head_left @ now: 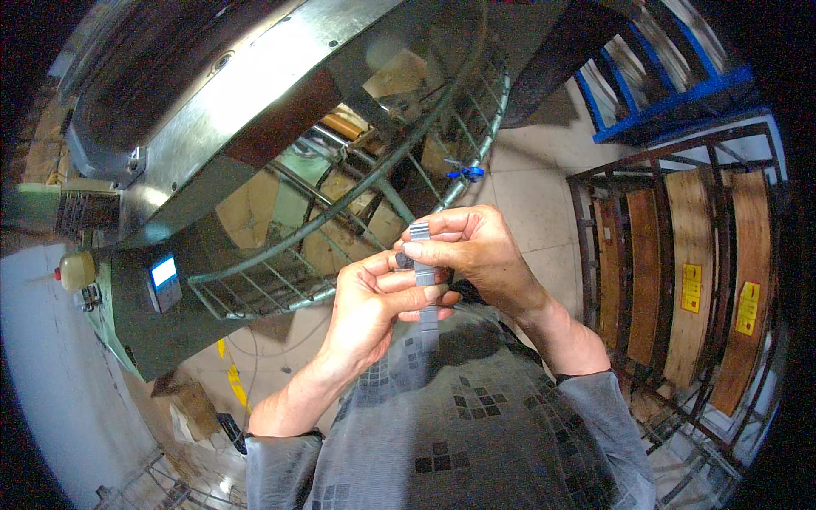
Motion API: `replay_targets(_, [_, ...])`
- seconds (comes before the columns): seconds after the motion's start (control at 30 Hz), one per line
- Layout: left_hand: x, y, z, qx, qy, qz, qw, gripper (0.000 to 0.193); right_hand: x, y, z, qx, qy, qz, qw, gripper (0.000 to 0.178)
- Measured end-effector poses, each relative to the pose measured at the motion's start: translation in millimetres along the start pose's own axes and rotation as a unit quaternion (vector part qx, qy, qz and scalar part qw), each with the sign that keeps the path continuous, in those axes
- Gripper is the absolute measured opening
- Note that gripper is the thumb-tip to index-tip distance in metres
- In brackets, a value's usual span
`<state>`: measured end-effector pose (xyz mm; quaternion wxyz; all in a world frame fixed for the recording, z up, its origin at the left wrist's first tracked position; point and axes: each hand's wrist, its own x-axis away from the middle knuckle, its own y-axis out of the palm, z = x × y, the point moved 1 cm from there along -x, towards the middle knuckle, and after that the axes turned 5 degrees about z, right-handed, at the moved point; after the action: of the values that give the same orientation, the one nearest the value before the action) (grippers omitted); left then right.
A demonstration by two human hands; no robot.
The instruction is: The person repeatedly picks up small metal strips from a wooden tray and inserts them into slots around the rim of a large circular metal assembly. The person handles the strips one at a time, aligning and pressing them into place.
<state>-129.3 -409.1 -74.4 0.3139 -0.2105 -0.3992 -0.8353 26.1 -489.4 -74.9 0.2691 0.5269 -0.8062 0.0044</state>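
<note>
In front of my torso, both hands hold a narrow grey strip (426,276) marked across into segments; it hangs roughly upright. My right hand (476,251) pinches its upper end between thumb and fingers. Lower down, my left hand (367,299) grips the strip, with the thumb across its front and fingers behind. A small dark round piece (405,261) shows by the left fingertips; I cannot make out what it is. The strip's lower end hangs in front of my grey patterned clothing (442,408).
A curved green metal rail (340,204) runs ahead of me, along a large machine (229,93). A blue clip-like piece (466,171) sits on the rail. A small lit display (163,272) is at left. On the right stand a rack (586,255) of wooden boards and a blue rack (671,106).
</note>
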Motion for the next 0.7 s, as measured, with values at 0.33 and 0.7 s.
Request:
replay_targets(0.33, [4,-4,6,0.039,-0.016,-0.007,0.999,0.032,-4,6,1,-0.009,-0.029,-0.017,0.999,0.020])
replay_targets(0.7, [-6,-17,2,0.035,0.023,0.002,0.999,0.032,-18,8,2,-0.004,0.000,0.005,1.000,0.017])
